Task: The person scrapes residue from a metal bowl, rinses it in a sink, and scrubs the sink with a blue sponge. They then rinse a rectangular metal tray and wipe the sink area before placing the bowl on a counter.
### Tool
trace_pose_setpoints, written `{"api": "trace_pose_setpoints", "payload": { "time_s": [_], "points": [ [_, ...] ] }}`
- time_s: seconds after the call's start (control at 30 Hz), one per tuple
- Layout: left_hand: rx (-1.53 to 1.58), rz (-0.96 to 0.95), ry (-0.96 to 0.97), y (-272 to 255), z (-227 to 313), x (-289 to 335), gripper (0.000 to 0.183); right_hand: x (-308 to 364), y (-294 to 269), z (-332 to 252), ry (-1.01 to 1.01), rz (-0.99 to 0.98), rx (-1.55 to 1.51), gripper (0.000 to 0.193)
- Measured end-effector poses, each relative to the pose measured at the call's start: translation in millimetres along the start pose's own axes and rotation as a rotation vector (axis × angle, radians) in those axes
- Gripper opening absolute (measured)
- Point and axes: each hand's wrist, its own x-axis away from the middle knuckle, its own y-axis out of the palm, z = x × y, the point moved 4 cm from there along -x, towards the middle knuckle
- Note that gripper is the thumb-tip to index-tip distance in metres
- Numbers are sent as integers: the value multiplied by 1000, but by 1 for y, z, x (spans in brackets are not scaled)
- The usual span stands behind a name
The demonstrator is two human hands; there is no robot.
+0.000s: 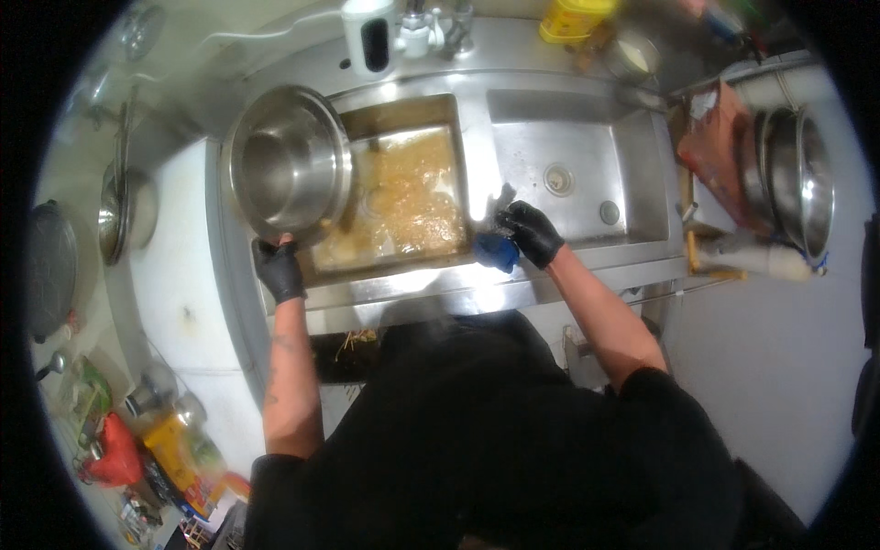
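My left hand [279,269], in a black glove, grips the near rim of a wide stainless steel bowl [291,160]. The bowl is tilted over the left edge of the left sink basin [456,128], and its inside looks bare. Brownish water with foam [412,183] lies in that basin. Over the divider between the two basins, my right hand [532,234], also black-gloved, is closed around a crumpled blue scrubbing cloth [496,251]. Its fingers are partly blurred, and the cloth's exact kind is hard to make out.
The right basin [632,156] has a drain [558,179] in its floor. Behind the sink stand a white dispenser [368,37], a faucet [414,35] and a yellow container [573,20]. Large steel bowls [799,183] lean at the right; a white surface [179,275] adjoins at the left.
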Motion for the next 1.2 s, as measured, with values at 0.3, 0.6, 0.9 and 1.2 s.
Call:
{"api": "trace_pose_setpoints", "payload": {
  "time_s": [0.3,0.6,0.9,1.2],
  "points": [
    [355,-208,-456,36,-65,-3,25,-54,-5,-43,-198,126,565,19],
    [466,-315,-824,57,-56,24,7,-300,74,-200,-757,132,1380,78],
    [515,-468,-859,69,-63,35,15,-325,101,-200,-922,52,1930,61],
    [576,-606,-944,101,-81,40,16,-235,140,-109,-576,-274,1983,31]
  ]
}}
